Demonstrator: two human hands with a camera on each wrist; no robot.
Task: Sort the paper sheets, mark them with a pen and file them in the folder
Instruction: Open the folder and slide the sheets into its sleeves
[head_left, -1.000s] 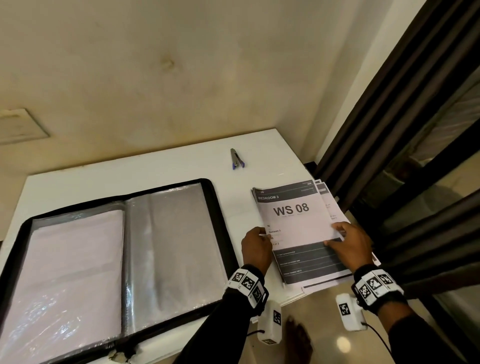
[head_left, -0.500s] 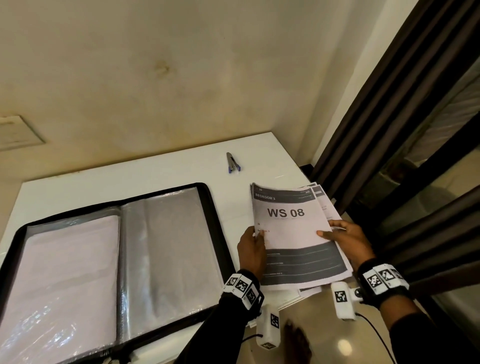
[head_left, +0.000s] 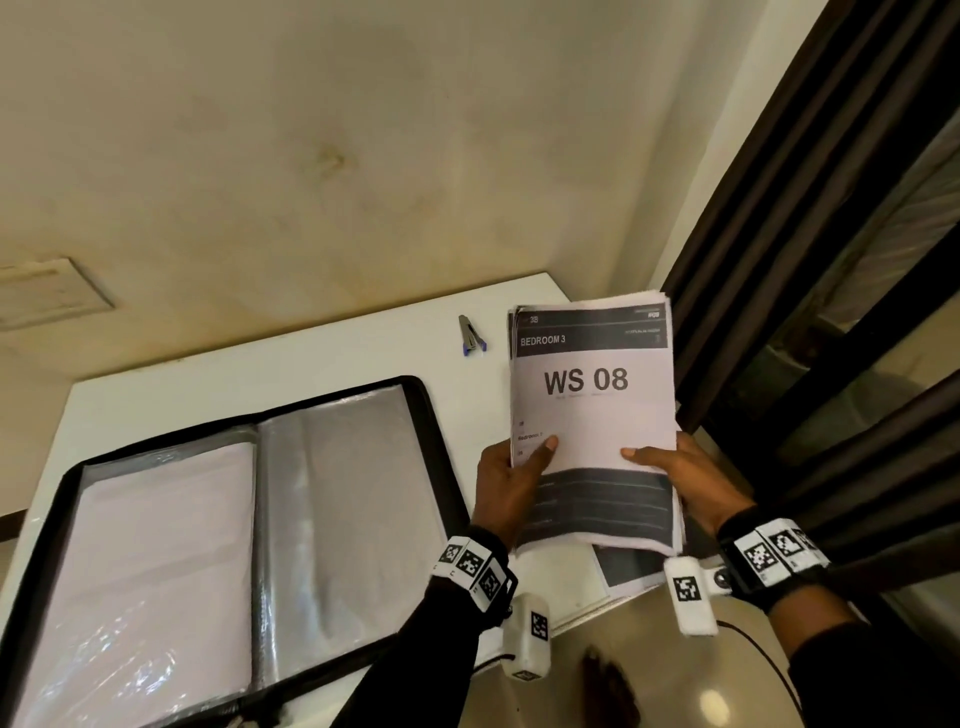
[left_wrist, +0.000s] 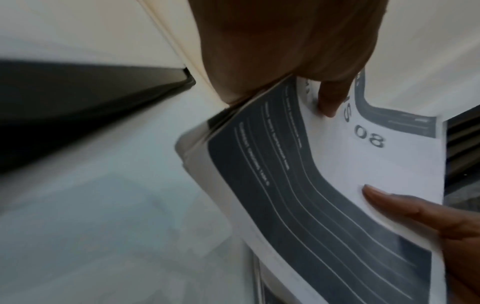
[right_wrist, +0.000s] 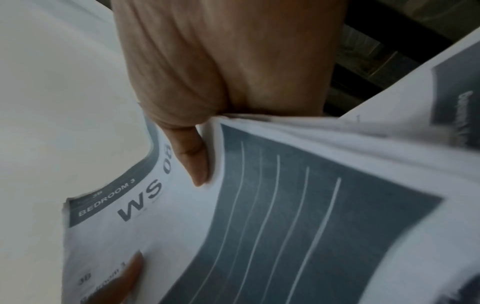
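Observation:
A stack of paper sheets (head_left: 592, 410), its top page printed "BEDROOM 3 / WS 08", is raised off the white table (head_left: 311, 374) and tilted up toward me. My left hand (head_left: 511, 478) grips its lower left edge, thumb on the front. My right hand (head_left: 685, 478) grips the lower right edge the same way. The wrist views show the stack (left_wrist: 324, 185) (right_wrist: 259, 226) close up with each thumb pressed on the top page. One sheet (head_left: 618, 566) stays flat on the table below. An open black folder (head_left: 223, 519) with clear sleeves lies at left.
A small grey and blue stapler-like object (head_left: 470, 335) lies at the back of the table. Dark curtains (head_left: 810, 260) hang just right of the table edge. A beige wall rises behind the table. The floor shows below the near edge.
Both hands have gathered the sheets and lifted the stack from flat on the table to a raised, upright tilt; one sheet stayed behind on the table.

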